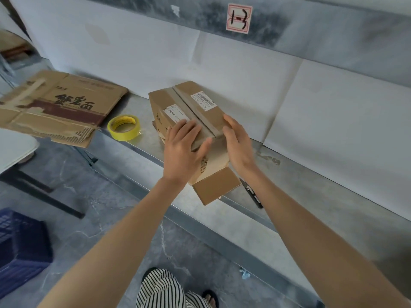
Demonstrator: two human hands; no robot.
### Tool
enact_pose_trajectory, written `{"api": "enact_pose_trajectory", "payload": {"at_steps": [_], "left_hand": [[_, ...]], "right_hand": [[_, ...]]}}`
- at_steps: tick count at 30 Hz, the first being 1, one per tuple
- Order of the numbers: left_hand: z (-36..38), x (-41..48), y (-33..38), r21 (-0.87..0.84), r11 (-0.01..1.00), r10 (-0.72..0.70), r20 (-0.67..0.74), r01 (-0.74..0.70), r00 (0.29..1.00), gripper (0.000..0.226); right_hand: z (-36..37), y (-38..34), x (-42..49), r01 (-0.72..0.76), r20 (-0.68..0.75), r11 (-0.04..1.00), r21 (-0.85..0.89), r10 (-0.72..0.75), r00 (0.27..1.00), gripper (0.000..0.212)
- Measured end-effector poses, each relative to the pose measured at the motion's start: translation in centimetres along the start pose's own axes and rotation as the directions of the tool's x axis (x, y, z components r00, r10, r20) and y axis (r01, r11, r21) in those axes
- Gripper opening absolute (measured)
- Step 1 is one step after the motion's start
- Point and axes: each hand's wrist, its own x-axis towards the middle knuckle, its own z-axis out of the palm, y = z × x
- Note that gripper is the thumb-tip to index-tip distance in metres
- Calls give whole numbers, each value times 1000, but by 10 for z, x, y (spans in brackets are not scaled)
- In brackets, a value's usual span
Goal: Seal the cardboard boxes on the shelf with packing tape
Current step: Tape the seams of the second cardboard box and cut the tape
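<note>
Partly, left hand and right hand cover the cardboard box.

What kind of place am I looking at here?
Probably a warehouse or packing area: a metal shelf under a handwritten number label, a cardboard box bearing shipping labels, and a roll of yellow tape.

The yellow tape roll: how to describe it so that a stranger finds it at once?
Look along the metal shelf against the white wall. Between the flattened printed carton at its left end and the cardboard box with white labels, the yellow tape roll lies flat near the front edge. It is the only round, bright yellow thing there.
</note>
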Motion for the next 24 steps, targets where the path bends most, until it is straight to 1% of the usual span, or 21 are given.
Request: {"api": "enact_pose_trajectory", "payload": {"at_steps": [2,5,7,9,12,14,16,20,24], "left_hand": [[3,-1,-1,32,999,13,-25,-12,1000,40],[3,1,-1,77,996,52,-64,-47,997,43],[4,1,-1,89,994,74,-85,-66,994,45],[5,0,-1,100,992,87,-94,-78,992,45],[7,0,-1,111,992,76,-83,-66,994,40],[8,-1,-1,120,991,68,-77,-59,995,38],[8,-1,-1,127,990,78,-77,-68,994,37],[9,-1,-3,152,984,110,-98,-94,989,43],[9,0,-5,159,981,132,-121,-112,984,50]], "right_hand": [[4,2,1,22,-64,999,-29,-24,998,47],[10,6,6,63,-125,986,-155,-83,989,51],[16,10,8,84,-163,983,-165,-111,980,52],[22,12,8,94,-213,991,-91,-112,971,52],[31,10,9,65,-281,996,69,-43,959,47],[35,5,10,36,-317,992,121,5,948,44],[34,1,10,32,-344,988,150,22,939,41],[31,1,13,14,-329,977,213,59,943,36],[21,1,13,-59,-238,963,262,123,963,43]]}}
